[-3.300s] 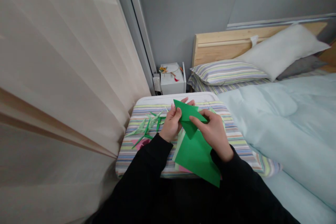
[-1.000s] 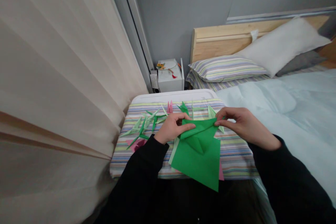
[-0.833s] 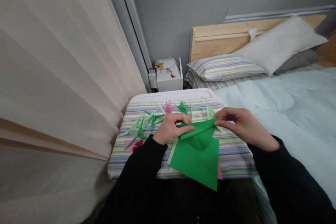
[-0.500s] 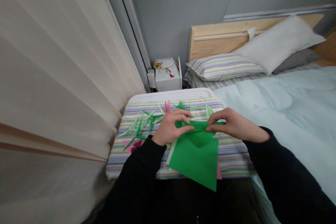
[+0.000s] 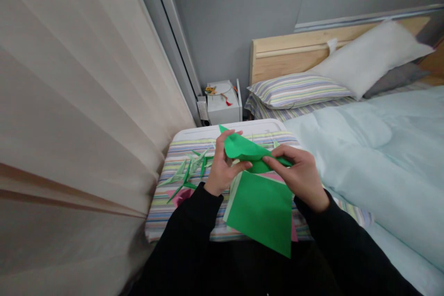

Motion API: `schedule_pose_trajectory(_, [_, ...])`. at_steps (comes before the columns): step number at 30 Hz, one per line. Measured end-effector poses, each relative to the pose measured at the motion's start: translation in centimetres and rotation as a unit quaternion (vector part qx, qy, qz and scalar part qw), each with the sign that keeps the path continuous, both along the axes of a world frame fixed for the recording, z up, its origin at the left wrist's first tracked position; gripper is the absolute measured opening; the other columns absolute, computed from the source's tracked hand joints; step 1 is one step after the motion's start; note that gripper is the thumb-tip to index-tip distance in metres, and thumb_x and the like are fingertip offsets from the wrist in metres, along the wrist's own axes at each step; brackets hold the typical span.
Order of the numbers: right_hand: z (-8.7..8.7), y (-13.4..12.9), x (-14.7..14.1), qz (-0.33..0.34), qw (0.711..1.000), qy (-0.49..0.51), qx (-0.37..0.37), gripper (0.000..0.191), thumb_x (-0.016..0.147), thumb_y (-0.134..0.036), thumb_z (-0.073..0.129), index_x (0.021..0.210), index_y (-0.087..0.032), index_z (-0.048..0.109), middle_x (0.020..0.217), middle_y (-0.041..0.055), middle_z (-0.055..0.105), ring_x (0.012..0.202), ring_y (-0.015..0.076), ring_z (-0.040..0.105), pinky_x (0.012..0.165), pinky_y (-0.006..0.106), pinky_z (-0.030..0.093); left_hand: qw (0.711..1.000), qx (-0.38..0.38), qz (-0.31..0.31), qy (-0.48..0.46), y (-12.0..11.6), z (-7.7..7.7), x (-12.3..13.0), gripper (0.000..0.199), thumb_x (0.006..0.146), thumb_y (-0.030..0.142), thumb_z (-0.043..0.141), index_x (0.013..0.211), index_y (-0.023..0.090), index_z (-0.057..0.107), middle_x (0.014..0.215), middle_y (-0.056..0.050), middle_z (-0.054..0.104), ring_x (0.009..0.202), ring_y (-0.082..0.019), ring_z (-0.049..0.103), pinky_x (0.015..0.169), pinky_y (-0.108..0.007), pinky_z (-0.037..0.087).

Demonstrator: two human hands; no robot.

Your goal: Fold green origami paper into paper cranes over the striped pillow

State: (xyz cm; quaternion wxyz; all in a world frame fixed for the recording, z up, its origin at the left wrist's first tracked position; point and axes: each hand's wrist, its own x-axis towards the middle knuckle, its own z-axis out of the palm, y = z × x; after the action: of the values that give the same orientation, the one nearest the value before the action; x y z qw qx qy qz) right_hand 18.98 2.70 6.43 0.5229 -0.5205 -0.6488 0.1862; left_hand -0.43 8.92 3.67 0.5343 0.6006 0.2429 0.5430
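Between both hands, above the table, is a partly folded green sheet of paper (image 5: 245, 149). My left hand (image 5: 224, 164) holds its left part, thumb in front and fingers behind. My right hand (image 5: 300, 171) pinches the right end between thumb and fingers. Just below lies a stack of square paper (image 5: 262, 210), green on top, with pale green and pink edges showing beneath; it juts past the table's front edge. Left of my left hand rest several folded green paper pieces (image 5: 185, 176) and a pink folded piece (image 5: 182, 195).
A striped cloth (image 5: 161, 215) covers most of the white table (image 5: 265, 126). On the right is a bed with a pale blue quilt (image 5: 374, 148) and pillows. A curtain (image 5: 86, 101) hangs close on the left. Behind the table stands a white cabinet (image 5: 224, 112).
The held green paper has been lifted off the stack and tilted, its left end now higher. My right hand has turned and come lower; my left hand has shifted under the paper's left part.
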Motion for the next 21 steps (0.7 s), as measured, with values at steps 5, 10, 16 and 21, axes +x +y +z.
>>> schedule_pose_trajectory(5, [0.02,0.00,0.70,-0.005,0.998,-0.059,0.008,0.020,0.086,-0.030,0.075,0.070,-0.021,0.066,0.063,-0.0008,0.064,0.059,0.0159,0.056,0.060,0.032,0.039,0.991,0.035,0.093,0.089,-0.02,0.52,-0.48,0.024,0.072,0.033,0.087,0.072,0.018,0.069,0.084,-0.003,0.066,0.085,-0.019,0.061,0.079,-0.030,0.048])
schedule_pose_trajectory(10, [-0.23,-0.57,0.86,-0.018,0.999,-0.019,-0.019,0.022,0.081,-0.035,0.080,0.070,-0.021,0.068,0.064,0.0000,0.068,0.059,0.0166,0.057,0.060,0.032,0.041,0.984,0.011,0.100,0.149,-0.23,0.77,-0.37,0.046,0.069,0.039,0.087,0.048,0.017,0.051,0.051,0.005,0.038,0.053,-0.010,0.034,0.054,-0.026,0.029])
schedule_pose_trajectory(16, [-0.79,-0.69,0.59,-0.028,0.991,0.116,-0.067,0.022,0.077,-0.039,0.083,0.068,-0.022,0.072,0.072,0.0032,0.075,0.068,0.0208,0.067,0.065,0.034,0.050,0.980,0.035,0.175,0.089,-0.29,0.78,-0.14,0.044,0.070,0.034,0.085,0.048,0.017,0.050,0.057,0.003,0.051,0.058,-0.011,0.044,0.057,-0.026,0.035])
schedule_pose_trajectory(21, [-0.79,-0.52,0.16,-0.036,0.980,0.179,-0.079,0.025,0.073,-0.037,0.086,0.062,-0.022,0.070,0.072,0.0041,0.075,0.068,0.0210,0.068,0.065,0.034,0.052,0.974,0.048,0.202,0.086,-0.25,0.57,0.02,0.047,0.071,0.033,0.084,0.048,0.017,0.047,0.056,0.004,0.047,0.056,-0.010,0.043,0.055,-0.025,0.033])
